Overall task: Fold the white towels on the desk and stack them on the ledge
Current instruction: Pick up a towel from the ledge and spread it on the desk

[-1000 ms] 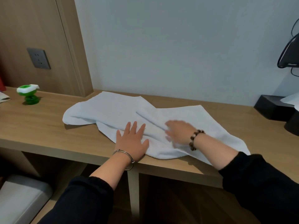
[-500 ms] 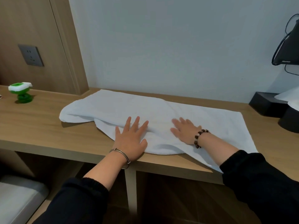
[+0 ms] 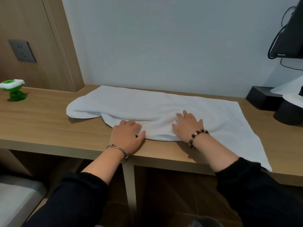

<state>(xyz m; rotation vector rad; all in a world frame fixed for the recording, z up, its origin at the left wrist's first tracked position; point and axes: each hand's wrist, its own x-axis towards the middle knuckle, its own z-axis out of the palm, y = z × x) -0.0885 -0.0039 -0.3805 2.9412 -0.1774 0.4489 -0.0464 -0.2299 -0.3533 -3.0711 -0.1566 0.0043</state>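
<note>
Black sleeves (image 3: 73, 194): dark cuffs on both forearms, which reach up over the front edge of the desk.
Left hand (image 3: 127, 135): silver bangle (image 3: 117, 149) at the wrist; fingers bent over the near hem of the white towel and gripping it, thumb lying along the hem.
Right hand (image 3: 188, 125): bead bracelet (image 3: 198, 136) at the wrist; palm down on the towel, fingers straight and spread, holding nothing. The two hands sit near each other but apart.
White towel (image 3: 164, 105): spread lengthwise across the middle of the desk, its left end rounded and doubled over, its near right corner hanging over the front edge.
Desk (image 3: 49, 125): light wood grain, with open compartments beneath it.
Green-and-white plastic item (image 3: 12, 90): stands far left on the desk, well apart from the towel.
Black box (image 3: 262, 99): far right on the desk, against the wall, with a black round container (image 3: 288, 113) just beside it.
Wall socket (image 3: 22, 51): grey, set in the wood panel on the left.
Black screen (image 3: 291, 38): upper right, with cables hanging from it.
</note>
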